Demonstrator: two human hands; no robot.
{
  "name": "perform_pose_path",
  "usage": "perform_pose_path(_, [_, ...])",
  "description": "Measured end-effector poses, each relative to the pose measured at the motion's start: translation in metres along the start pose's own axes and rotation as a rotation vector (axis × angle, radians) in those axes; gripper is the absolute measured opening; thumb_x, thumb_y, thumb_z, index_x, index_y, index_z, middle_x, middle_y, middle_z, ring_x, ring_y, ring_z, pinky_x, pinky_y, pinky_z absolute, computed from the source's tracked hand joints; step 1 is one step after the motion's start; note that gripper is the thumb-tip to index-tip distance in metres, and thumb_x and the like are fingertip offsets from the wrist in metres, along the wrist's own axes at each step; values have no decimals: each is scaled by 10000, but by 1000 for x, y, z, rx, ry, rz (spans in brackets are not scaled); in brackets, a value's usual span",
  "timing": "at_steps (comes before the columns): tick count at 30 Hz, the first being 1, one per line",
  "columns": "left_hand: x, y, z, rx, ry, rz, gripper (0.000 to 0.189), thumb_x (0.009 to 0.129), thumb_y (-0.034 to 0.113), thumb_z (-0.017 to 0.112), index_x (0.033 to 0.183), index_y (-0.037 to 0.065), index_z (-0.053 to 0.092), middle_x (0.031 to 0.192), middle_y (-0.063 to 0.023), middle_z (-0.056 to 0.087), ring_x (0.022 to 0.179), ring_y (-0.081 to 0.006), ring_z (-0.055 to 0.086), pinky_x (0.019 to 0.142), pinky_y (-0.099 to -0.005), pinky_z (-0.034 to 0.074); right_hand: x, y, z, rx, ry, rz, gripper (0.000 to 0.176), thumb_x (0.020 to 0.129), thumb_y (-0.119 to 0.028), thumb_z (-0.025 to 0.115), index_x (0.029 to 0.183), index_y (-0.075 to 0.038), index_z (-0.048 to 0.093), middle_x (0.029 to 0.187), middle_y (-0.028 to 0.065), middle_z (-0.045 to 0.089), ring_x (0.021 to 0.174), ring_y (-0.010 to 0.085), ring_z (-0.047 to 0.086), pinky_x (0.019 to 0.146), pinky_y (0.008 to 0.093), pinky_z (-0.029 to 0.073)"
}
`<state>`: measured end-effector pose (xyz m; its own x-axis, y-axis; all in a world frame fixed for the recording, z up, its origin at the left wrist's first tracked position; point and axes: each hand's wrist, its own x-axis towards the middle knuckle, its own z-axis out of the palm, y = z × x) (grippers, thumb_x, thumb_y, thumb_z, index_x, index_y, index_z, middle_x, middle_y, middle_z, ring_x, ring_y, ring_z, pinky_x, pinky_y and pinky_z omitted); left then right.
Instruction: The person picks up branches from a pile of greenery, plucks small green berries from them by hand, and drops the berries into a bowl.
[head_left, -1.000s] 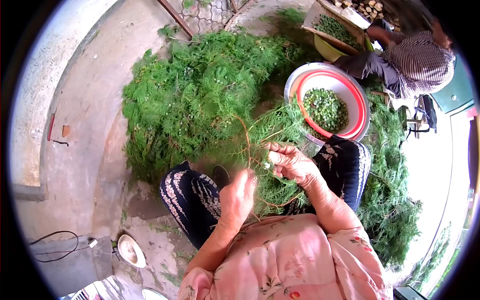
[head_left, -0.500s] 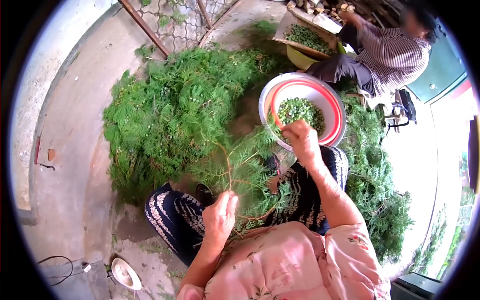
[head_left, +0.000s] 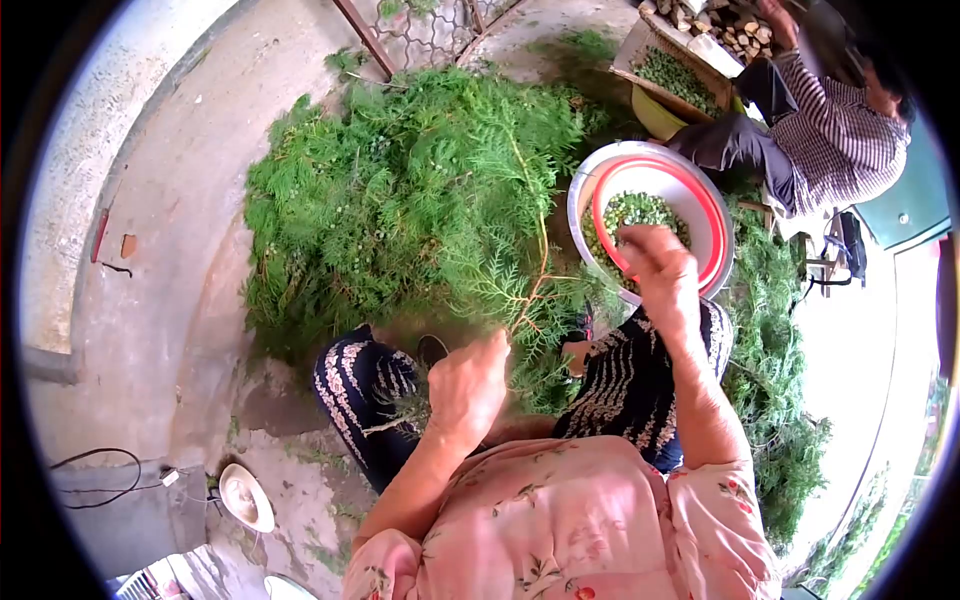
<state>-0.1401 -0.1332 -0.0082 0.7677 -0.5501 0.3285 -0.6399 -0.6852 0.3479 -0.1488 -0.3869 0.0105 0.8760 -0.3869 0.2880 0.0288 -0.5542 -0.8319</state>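
My left hand (head_left: 468, 390) is closed around the stem of a leafy conifer branch (head_left: 540, 265), in front of my lap. The branch stands up and away from me, with thin brown stems and feathery green sprays. My right hand (head_left: 662, 275) hangs over the near side of a red-rimmed white bowl (head_left: 712, 235), its fingers loosely bent and slightly apart, with nothing visible in them. That bowl sits inside a wider metal basin (head_left: 580, 200). Small green cones (head_left: 640, 208) lie in the bowl, partly hidden by my right hand.
A large heap of green branches (head_left: 370, 200) covers the ground ahead and left. More cut greenery (head_left: 770, 360) lies on the right. Another person (head_left: 840, 140) sits at the upper right beside a tray of green cones (head_left: 675, 80). A white dish-shaped object (head_left: 245, 497) stands lower left.
My right hand has left the branch's sprig, and its fingers have loosened over the bowl. My left hand has raised and turned the branch more upright. The view has shifted left.
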Motion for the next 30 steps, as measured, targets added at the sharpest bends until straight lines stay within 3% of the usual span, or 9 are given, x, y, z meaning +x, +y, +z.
perform_pose_path(5, [-1, 1, 0, 41, -28, 14, 238, 741, 75, 627, 979, 68, 630, 669, -84, 583, 565, -236, 586, 504, -336, 475, -14, 1, 39, -162, -266, -186, 311, 775, -165, 666, 1018, 9, 580, 884, 179, 596, 749, 317, 580, 681, 362, 467])
perform_pose_path(8, [-4, -2, 3, 36, 25, 39, 212, 756, 110, 643, 961, 55, 631, 651, -82, 559, 554, -236, 567, 486, -337, 453, -16, -8, 40, 95, -508, 161, 293, 830, -191, 628, 1008, 34, 570, 856, 173, 594, 749, 296, 567, 707, 347, 461])
perform_pose_path(11, [-3, -2, 0, 45, 6, -2, 208, 750, 121, 652, 946, 54, 634, 640, -83, 545, 557, -237, 563, 487, -333, 455, -27, -13, 50, -33, 120, -64, 228, 803, -65, 626, 1015, 6, 584, 937, 136, 600, 799, 275, 576, 748, 331, 462])
perform_pose_path(14, [-2, 0, -2, 9, 35, -5, 205, 735, 124, 675, 920, 45, 633, 655, -89, 560, 560, -242, 570, 485, -323, 455, -48, -27, 39, 121, 114, -38, 153, 803, -35, 619, 955, -15, 607, 853, 112, 608, 741, 245, 586, 671, 309, 467])
perform_pose_path(19, [4, 1, -5, -352, 107, -111, 182, 738, 120, 706, 848, 8, 614, 673, -86, 596, 553, -176, 565, 490, -283, 437, -60, -11, 52, 98, -32, -14, 104, 807, -67, 635, 900, -22, 634, 758, 129, 617, 634, 220, 577, 612, 293, 455])
perform_pose_path(21, [0, -4, 0, -584, 65, -264, 158, 759, 115, 692, 823, -4, 610, 648, -61, 588, 544, -114, 528, 498, -261, 423, -50, 0, 42, -8, -264, 323, 201, 840, -129, 614, 989, 5, 628, 767, 106, 634, 677, 165, 587, 651, 285, 464])
perform_pose_path(23, [4, -4, -9, -927, -91, -515, 86, 801, 101, 627, 780, 17, 634, 674, 3, 598, 584, -53, 512, 516, -224, 395, -51, 5, 47, 577, -345, 499, 239, 846, -126, 608, 1039, 16, 613, 826, 81, 648, 770, 131, 582, 725, 267, 467])
perform_pose_path(27, [0, -21, -1, -1331, -96, -762, 201, 826, 214, 556, 758, 28, 589, 704, -28, 579, 586, -118, 528, 552, -214, 396, -49, -4, 61, 496, -491, 196, 326, 876, -197, 592, 1156, -31, 567, 1050, 43, 602, 975, 129, 522, 878, 278, 405])
perform_pose_path(30, [-9, -27, 9, -1739, 41, -868, 181, 825, 201, 564, 817, 21, 549, 677, -39, 548, 552, -125, 522, 479, -234, 415, -57, -13, 75, 776, -595, 352, 410, 864, -204, 607, 1225, -43, 497, 1059, 53, 588, 983, 124, 516, 881, 280, 409])
